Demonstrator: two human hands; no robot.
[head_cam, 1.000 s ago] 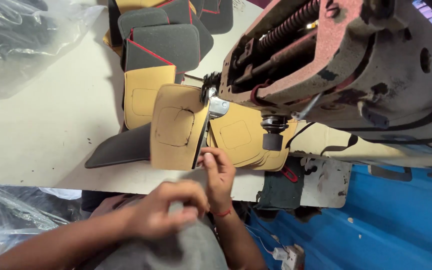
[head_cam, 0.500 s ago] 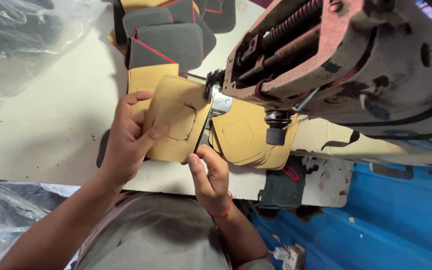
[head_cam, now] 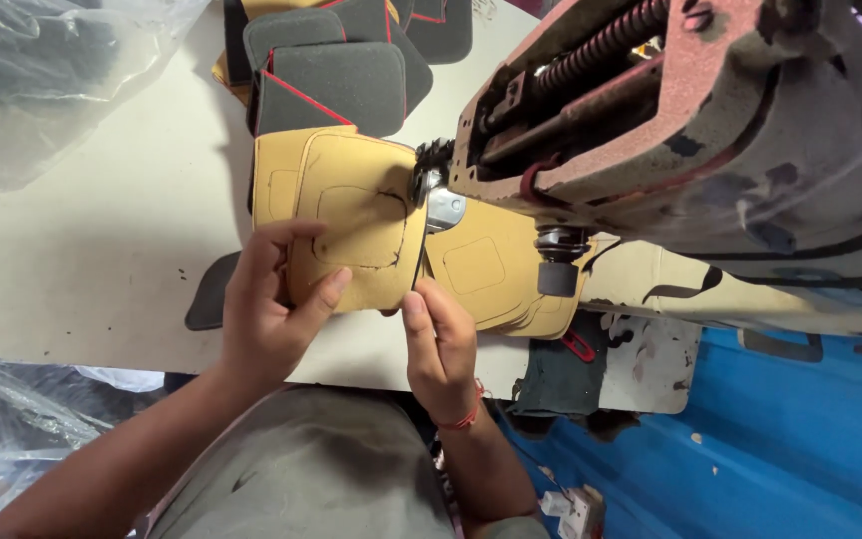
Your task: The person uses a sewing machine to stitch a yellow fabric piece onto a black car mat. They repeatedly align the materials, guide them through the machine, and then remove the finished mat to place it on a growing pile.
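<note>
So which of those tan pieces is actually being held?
The tan piece left of the needle, pinched between the left hand and right hand; the other tan piece lies under the machine.

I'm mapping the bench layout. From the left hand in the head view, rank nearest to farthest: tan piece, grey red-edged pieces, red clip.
1. Tan piece: in the left hand.
2. Grey red-edged pieces: stacked beyond it, up the table.
3. Red clip: off right, past the right hand.

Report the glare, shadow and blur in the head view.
Head view: glare on the clear plastic bag at upper left; the sewing machine looms close and stretched; soft shadow under the tan leather piece between left hand and right hand; hands sharp.
</note>
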